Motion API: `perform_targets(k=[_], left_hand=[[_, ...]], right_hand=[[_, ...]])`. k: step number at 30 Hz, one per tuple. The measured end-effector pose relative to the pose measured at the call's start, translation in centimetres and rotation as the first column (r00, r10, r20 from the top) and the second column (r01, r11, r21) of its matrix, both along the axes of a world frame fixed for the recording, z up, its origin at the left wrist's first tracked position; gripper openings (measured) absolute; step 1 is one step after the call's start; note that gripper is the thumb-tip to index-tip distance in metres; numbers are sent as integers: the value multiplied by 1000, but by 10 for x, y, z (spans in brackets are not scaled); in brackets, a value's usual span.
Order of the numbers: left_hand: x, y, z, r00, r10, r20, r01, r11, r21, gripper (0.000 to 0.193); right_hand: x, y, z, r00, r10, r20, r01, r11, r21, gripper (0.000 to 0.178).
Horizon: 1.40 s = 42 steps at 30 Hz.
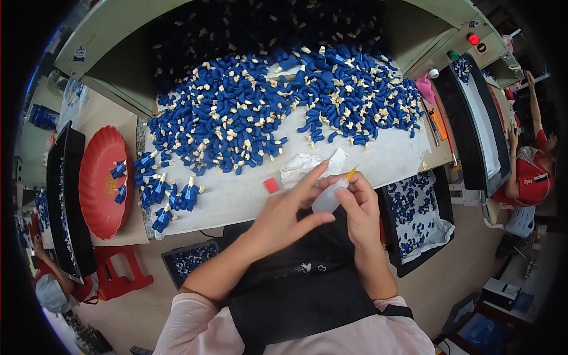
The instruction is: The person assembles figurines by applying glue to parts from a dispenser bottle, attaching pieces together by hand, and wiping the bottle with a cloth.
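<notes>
Between my hands, above the near edge of the worktable, is a small translucent white squeeze bottle (pixel 325 200) with a thin yellow nozzle pointing up and to the right. My right hand (pixel 359 204) grips it, thumb and fingers around the nozzle end. My left hand (pixel 290 207) is beside the bottle, thumb and fingers spread; whether it touches the bottle I cannot tell. Beyond my hands lie a crumpled white cloth (pixel 300 168) and a small red square (pixel 271 185). A large heap of blue figurine arms with cream hands (pixel 236 112) covers the far part of the white-papered table.
Several blue figurine bodies (pixel 188 195) stand at the table's left corner. Beside them is a red scalloped tray (pixel 97 177). An orange cutter (pixel 438 124) and a brush lie on the right. Below right stands a black tray (pixel 408 266) of blue parts. Co-workers (pixel 529 171) sit on both sides.
</notes>
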State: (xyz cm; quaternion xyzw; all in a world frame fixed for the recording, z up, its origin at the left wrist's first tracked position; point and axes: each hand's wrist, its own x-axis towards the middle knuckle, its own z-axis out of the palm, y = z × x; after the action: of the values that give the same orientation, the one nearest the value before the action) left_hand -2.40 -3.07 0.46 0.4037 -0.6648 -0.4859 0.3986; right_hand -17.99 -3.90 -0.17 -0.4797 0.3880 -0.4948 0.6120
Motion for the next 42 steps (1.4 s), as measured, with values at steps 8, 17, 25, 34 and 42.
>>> perform_targets(k=[8, 17, 25, 34, 42], left_hand=[[6, -34, -4, 719, 485, 498, -154, 809, -567, 18], [5, -22, 4, 783, 355, -510, -86, 875, 476, 12], [-4, -16, 3, 663, 412, -625, 49, 809, 586, 10], [-5, -19, 2, 501, 540, -677, -102, 813, 573, 11], [23, -39, 3, 606, 492, -624, -242, 862, 445, 15]], right_hand=[[5, 6, 1, 981, -80, 179, 55, 989, 140, 21], [19, 10, 0, 989, -109, -101, 99, 990, -99, 26], [28, 11, -3, 880, -268, -393, 132, 932, -339, 21], [29, 14, 2, 927, -161, -339, 90, 972, -215, 21], [21, 12, -3, 999, -31, -24, 30, 999, -24, 22]])
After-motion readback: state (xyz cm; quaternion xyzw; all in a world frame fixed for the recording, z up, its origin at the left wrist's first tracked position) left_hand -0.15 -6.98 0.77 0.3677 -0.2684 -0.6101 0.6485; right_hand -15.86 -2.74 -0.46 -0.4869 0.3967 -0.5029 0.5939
